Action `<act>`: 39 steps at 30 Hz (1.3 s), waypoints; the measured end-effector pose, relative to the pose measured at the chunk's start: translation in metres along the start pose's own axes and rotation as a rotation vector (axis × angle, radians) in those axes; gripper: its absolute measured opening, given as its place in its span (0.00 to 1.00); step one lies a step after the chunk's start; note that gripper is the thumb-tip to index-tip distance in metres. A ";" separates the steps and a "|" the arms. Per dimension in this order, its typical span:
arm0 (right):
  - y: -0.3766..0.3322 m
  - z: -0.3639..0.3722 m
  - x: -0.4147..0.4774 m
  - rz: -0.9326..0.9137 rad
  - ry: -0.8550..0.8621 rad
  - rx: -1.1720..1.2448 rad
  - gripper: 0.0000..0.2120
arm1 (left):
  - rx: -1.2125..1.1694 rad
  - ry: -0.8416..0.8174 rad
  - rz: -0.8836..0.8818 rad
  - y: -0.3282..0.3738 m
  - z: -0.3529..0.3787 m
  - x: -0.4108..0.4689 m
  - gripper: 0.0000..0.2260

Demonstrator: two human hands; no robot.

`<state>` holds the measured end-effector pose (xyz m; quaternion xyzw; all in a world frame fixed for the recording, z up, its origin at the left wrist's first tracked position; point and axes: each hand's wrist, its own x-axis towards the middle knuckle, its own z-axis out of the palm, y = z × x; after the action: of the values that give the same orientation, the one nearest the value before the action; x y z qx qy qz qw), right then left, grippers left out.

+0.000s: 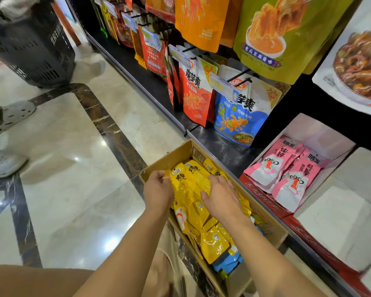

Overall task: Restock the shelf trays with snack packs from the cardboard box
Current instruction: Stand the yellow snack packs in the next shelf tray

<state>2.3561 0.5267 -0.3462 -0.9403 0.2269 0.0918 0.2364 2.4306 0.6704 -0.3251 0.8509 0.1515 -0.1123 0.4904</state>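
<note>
Step in hand, by the look of it: pulling a bundle of yellow packs [193, 185] out of the box [174, 155].

Layout:
- Box on the floor [73, 168], hard against the shelf [223, 144] edge, near centre.
- Bundle at the far end of the box, sitting a bit above the loose yellow ones nearer in.
- Blue packs [227, 264] at the near end.

Hands:
- Left hand [157, 192]: clamped on the bundle's left edge, fingers curled round it.
- Right hand [222, 197]: palm down over the bundle's right side, fingers bent over it, thumb on top.
- So gripped from both sides, not yet clear of the box.

To do it well:
- Squeeze inward evenly. Slick foil, likely to fan out and slip from the middle.
- Get fingertips under the bottom pack before lifting, not just on the flanks.
- Keep the packs squared up and facing one way, to go in as a block.
- Lift straight up past the box wall, then swing right.

Destination, as a guess: white tray [351, 189] far right, no packs visible in it. Sits just right of the pink tray [317, 129] holding pink packs [283, 168]. Can't tell for sure which tray takes yellow. Worth copying the pink layout: face up, overlapped.
</note>
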 end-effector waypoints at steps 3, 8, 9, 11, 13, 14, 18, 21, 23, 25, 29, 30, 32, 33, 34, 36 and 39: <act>-0.003 0.001 0.000 -0.012 -0.010 0.018 0.28 | -0.071 0.047 0.020 0.003 -0.009 0.009 0.07; -0.017 0.008 0.003 -0.073 -0.040 0.021 0.28 | -0.042 0.099 0.078 -0.003 -0.022 0.029 0.03; -0.020 0.011 0.005 -0.097 -0.042 0.006 0.28 | -0.048 0.111 0.088 -0.002 -0.025 0.032 0.03; -0.026 0.017 0.008 -0.142 -0.056 -0.024 0.27 | -0.065 0.140 0.109 0.001 -0.032 0.039 0.03; -0.031 0.026 0.010 -0.180 -0.074 -0.052 0.27 | -0.080 0.165 0.084 0.001 -0.037 0.049 0.03; -0.032 0.030 0.011 -0.199 -0.082 -0.066 0.26 | -0.102 0.176 0.055 0.001 -0.039 0.053 0.04; -0.037 0.049 0.009 -0.262 -0.121 -0.166 0.26 | -0.192 0.172 -0.056 0.006 -0.045 0.064 0.12; -0.034 0.061 0.004 -0.296 -0.130 -0.342 0.28 | -0.254 0.066 -0.142 0.006 -0.046 0.067 0.09; -0.032 0.067 0.002 -0.318 -0.109 -0.435 0.30 | -0.294 0.002 -0.203 0.005 -0.048 0.065 0.04; -0.032 0.068 0.001 -0.313 -0.096 -0.459 0.31 | -0.334 -0.090 -0.227 0.004 -0.047 0.064 0.05; -0.037 0.061 0.003 -0.242 -0.076 -0.403 0.24 | -0.400 -0.173 -0.200 0.007 -0.046 0.060 0.08; -0.037 0.057 0.003 -0.212 -0.070 -0.380 0.22 | -0.402 -0.175 -0.183 0.008 -0.046 0.059 0.09; -0.034 0.045 0.001 -0.132 -0.069 -0.325 0.23 | -0.405 -0.191 -0.132 0.010 -0.044 0.060 0.11; -0.032 0.038 0.001 -0.082 -0.056 -0.267 0.24 | -0.395 -0.204 -0.105 0.014 -0.044 0.058 0.12; -0.028 0.030 0.002 -0.026 -0.043 -0.177 0.24 | -0.376 -0.215 -0.076 0.018 -0.043 0.055 0.11; -0.019 0.013 0.002 0.080 -0.004 0.050 0.22 | -0.357 -0.201 -0.031 0.029 -0.042 0.046 0.08; -0.004 -0.014 -0.003 0.197 0.048 0.356 0.17 | -0.360 -0.227 -0.056 0.036 -0.033 0.036 0.10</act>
<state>2.3562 0.5240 -0.3317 -0.8587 0.3362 0.0504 0.3834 2.4790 0.6871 -0.2927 0.7267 0.1367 -0.1922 0.6452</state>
